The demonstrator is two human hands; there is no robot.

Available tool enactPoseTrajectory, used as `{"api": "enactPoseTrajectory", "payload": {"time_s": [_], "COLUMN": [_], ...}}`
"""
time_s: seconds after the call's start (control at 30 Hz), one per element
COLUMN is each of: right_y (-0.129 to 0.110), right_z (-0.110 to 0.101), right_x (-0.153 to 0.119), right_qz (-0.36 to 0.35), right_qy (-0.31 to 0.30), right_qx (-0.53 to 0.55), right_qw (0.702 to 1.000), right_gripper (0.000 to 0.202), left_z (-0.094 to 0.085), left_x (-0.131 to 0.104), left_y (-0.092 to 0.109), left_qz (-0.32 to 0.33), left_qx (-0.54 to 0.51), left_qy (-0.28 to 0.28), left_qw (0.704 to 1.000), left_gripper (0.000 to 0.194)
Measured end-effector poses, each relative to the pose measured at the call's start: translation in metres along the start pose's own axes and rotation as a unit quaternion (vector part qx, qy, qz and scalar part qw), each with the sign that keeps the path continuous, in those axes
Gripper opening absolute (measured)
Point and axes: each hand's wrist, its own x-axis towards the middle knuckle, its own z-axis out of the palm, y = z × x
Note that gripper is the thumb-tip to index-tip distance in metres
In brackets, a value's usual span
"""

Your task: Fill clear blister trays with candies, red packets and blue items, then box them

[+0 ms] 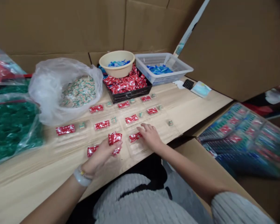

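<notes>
My left hand (102, 154) is closed round several red patterned packets (115, 138) above the front of the table. Under its wrist side, another red packet (91, 151) lies in a clear tray. My right hand (150, 135) has its fingertips on a red packet (134, 137) in the neighbouring clear tray; whether it grips the packet or only presses on it is unclear. Behind the hands, more clear trays hold red packets (131, 119) and small green-and-white pieces (114, 119). One such piece (170, 123) sits at the right without a red packet beside it.
A black tray (130, 94) of red packets stands at the back under a cream bowl (116, 72) of blue pieces. Beside it are a white basket (162, 81) and a plastic bag (46, 77). Green bags (11, 127) lie left; a carton (200, 155) of packed trays stands right.
</notes>
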Motion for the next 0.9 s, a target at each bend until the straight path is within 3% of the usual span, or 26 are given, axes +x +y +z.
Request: {"api": "enactPoseTrajectory", "payload": {"time_s": [0.13,0.27,0.4,0.57,0.67,0.77,0.9], "right_y": [0.003,0.045,0.095,0.132,0.141,0.149,0.157], "right_z": [-0.003,-0.016,-0.029,-0.015,-0.009,-0.017,-0.027], "right_x": [-0.023,-0.04,-0.045,-0.035,-0.025,-0.022,-0.021], "right_qz": [0.015,0.125,0.162,0.262,0.26,0.263,0.272], "right_qy": [0.07,0.121,0.115,0.238,0.23,0.215,0.217], "right_qx": [0.181,0.322,0.4,0.417,0.422,0.38,0.286], "right_qw": [0.981,0.931,0.895,0.838,0.838,0.86,0.893], "right_gripper": [0.037,0.041,0.029,0.021,0.018,0.016,0.018], "left_z": [0.056,0.105,0.136,0.144,0.144,0.147,0.15], "left_x": [0.031,0.067,0.098,0.129,0.149,0.167,0.176], "left_y": [0.03,0.058,0.082,0.097,0.094,0.086,0.08], "left_qz": [-0.061,-0.099,-0.106,-0.044,0.005,0.121,0.263], "left_qx": [-0.176,-0.133,-0.04,-0.012,0.057,0.186,0.326], "left_qy": [-0.221,-0.302,-0.365,-0.225,-0.177,-0.123,-0.058], "left_qw": [0.957,0.939,0.924,0.973,0.983,0.967,0.906], "left_gripper": [0.02,0.019,0.013,0.013,0.022,0.024,0.021]}}
